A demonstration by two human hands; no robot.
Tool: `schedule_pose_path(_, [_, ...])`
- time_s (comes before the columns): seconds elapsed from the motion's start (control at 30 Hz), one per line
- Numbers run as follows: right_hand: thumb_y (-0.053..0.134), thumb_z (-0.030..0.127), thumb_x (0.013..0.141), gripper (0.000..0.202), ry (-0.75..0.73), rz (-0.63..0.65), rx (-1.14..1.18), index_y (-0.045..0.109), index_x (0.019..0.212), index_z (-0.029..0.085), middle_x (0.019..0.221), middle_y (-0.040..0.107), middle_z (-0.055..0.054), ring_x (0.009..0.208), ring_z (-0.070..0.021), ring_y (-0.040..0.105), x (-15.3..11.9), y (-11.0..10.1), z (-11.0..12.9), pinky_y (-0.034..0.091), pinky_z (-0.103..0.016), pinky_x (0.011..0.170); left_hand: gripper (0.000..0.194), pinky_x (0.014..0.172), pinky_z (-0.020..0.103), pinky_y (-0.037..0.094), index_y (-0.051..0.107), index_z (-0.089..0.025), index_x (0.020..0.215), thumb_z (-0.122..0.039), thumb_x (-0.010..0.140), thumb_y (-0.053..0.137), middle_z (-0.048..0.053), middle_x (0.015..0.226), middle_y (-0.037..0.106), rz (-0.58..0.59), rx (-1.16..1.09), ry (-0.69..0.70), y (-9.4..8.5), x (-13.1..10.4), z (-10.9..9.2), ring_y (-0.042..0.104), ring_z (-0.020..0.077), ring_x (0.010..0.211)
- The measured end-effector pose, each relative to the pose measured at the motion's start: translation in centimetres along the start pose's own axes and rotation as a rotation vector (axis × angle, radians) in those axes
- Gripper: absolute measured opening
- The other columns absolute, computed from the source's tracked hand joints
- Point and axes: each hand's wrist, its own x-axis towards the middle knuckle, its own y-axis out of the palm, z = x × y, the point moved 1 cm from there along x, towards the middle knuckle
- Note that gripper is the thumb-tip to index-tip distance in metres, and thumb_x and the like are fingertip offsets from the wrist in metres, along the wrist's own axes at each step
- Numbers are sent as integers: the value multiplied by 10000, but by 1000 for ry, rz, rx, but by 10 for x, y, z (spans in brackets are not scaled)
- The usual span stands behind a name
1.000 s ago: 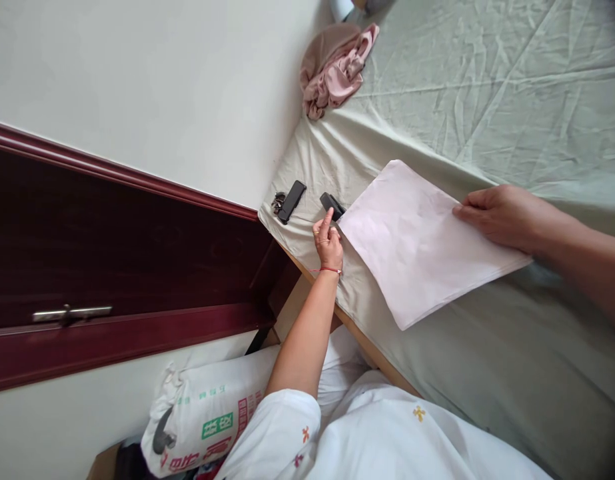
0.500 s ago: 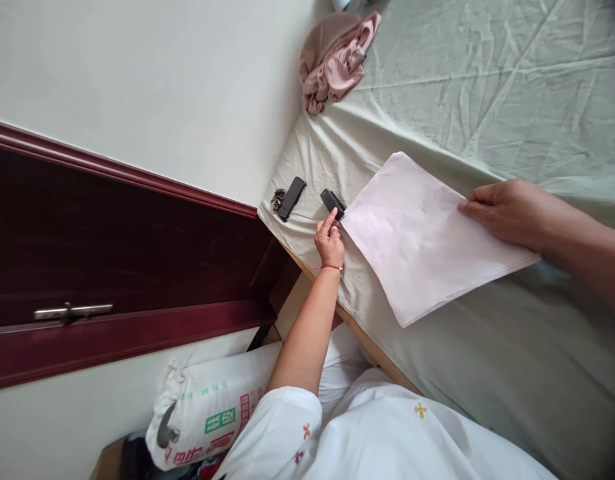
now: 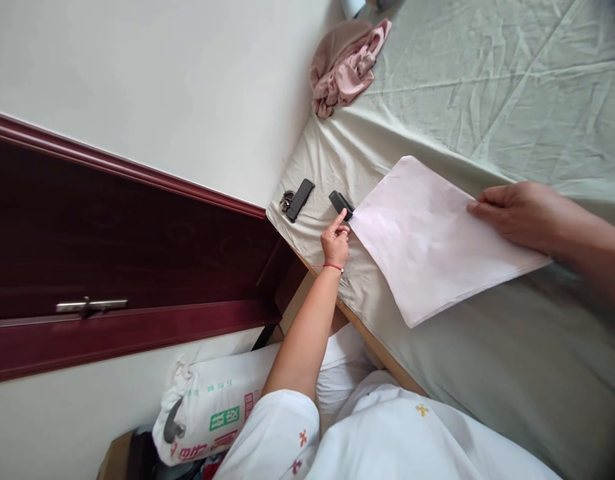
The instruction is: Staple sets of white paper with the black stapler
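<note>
A thin stack of white paper sheets (image 3: 422, 247) is held over the bed, its left corner at the mouth of a small black stapler (image 3: 340, 203). My left hand (image 3: 336, 243) is closed at the stapler, with the index finger laid along its top; the thumb's grip is partly hidden. On the right edge of the sheets, my right hand (image 3: 512, 210) pinches the paper, thumb on top and the other fingers underneath, out of sight. A black oblong object (image 3: 300, 200) with small metal pieces (image 3: 287, 201) beside it lies left of the stapler.
A wrinkled pale green sheet (image 3: 487, 87) covers the bed. Crumpled pink cloth (image 3: 344, 70) lies by the white wall (image 3: 187, 87). Below the bed's wooden edge (image 3: 360, 327) stands a white printed sack (image 3: 207, 407), near a dark red door (image 3: 137, 247) with a metal bolt.
The whole view has shifted slightly, so things sit a little farther right. Both hands keep their places on the stapler and the paper.
</note>
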Motion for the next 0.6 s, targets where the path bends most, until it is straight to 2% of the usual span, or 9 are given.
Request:
schedule_pose_path(0.17, [537,456,904,301,-38,-81,156,640,767,209,599,565,9,563,-132,473,-5,-2,3,351,-304,560,643,634,205,457,576,-299,1419,-56,830,484,-7,788,629,11,58,35,-1,-11,-7,490,94,625])
schedule_pose_path(0.27, [536,457,902,303,-102,-144,265,614,760,201,593,519,17,555,-114,429,-5,-1,0,315,-288,539,726,679,212,495,386,-324,1540,-96,865,530,15,920,652,-4,50,40,-2,-20,-9,538,88,665])
schedule_pose_path(0.33, [536,465,904,306,-183,-149,333,594,762,200,607,496,23,564,-106,405,-5,0,-2,301,-281,540,780,671,210,508,293,-315,1572,-118,867,564,28,990,649,-57,16,20,-5,-28,-10,565,80,668])
schedule_pose_path(0.4, [537,474,907,315,-246,-174,356,572,752,202,609,467,29,575,-103,385,-6,0,-3,296,-280,552,660,667,213,517,409,-279,1506,-159,880,580,47,1022,652,-105,28,8,-9,-37,-9,601,89,707])
schedule_pose_path(0.47, [534,465,910,314,-264,-225,340,552,739,203,605,444,32,579,-102,372,-7,-2,-3,295,-286,566,382,690,228,528,634,-219,1273,-212,894,583,71,1035,661,-123,97,26,-14,-46,-8,631,115,786])
schedule_pose_path(0.5, [531,455,911,306,-259,-254,329,548,737,203,605,440,32,582,-104,372,-7,-2,-3,296,-289,574,267,705,238,532,696,-196,1136,-232,898,581,82,1039,665,-123,138,39,-16,-50,-8,639,129,822])
schedule_pose_path(0.53, [527,442,911,295,-250,-279,319,548,738,204,605,441,31,584,-105,374,-7,-3,-3,299,-291,582,205,712,245,532,720,-181,1034,-245,900,578,88,1039,668,-125,171,45,-19,-53,-9,643,138,838])
schedule_pose_path(0.6, [517,420,909,274,-230,-311,299,548,741,205,602,447,28,587,-110,379,-7,-4,-2,304,-294,596,185,701,249,522,715,-168,970,-255,903,566,85,1003,677,-158,192,25,-23,-52,-10,638,135,799])
